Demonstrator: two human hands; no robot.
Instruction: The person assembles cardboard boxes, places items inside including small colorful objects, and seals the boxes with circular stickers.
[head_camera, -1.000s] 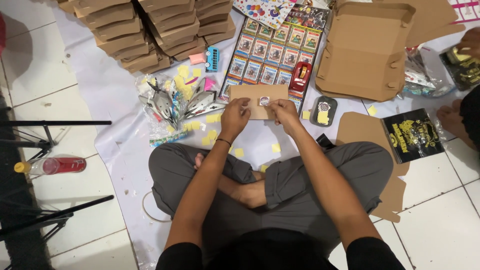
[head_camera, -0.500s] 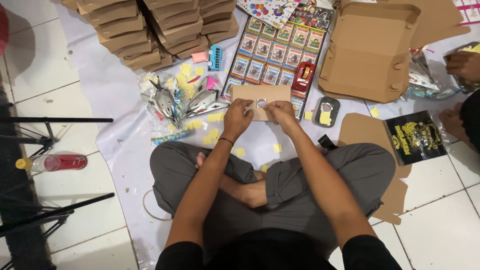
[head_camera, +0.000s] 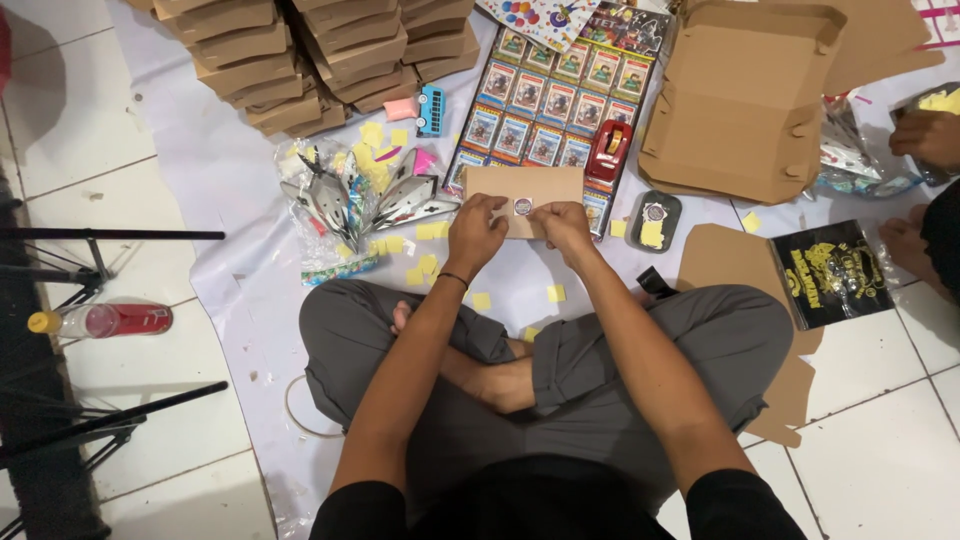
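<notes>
Above the crossed legs, a small brown box (head_camera: 523, 186) is held on the white sheet (head_camera: 240, 200).
It is pinched by the left hand (head_camera: 474, 233) and right hand (head_camera: 563, 225); a round sticker (head_camera: 522, 207) is pressed between them.

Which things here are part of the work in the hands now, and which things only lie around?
In use:
- left hand and right hand, both on the small brown box
- round sticker on that box

Lying about:
- stacked brown boxes
- open cardboard box
- red toy car
- yellow paper scraps
- red bottle
- black printed bag
</notes>
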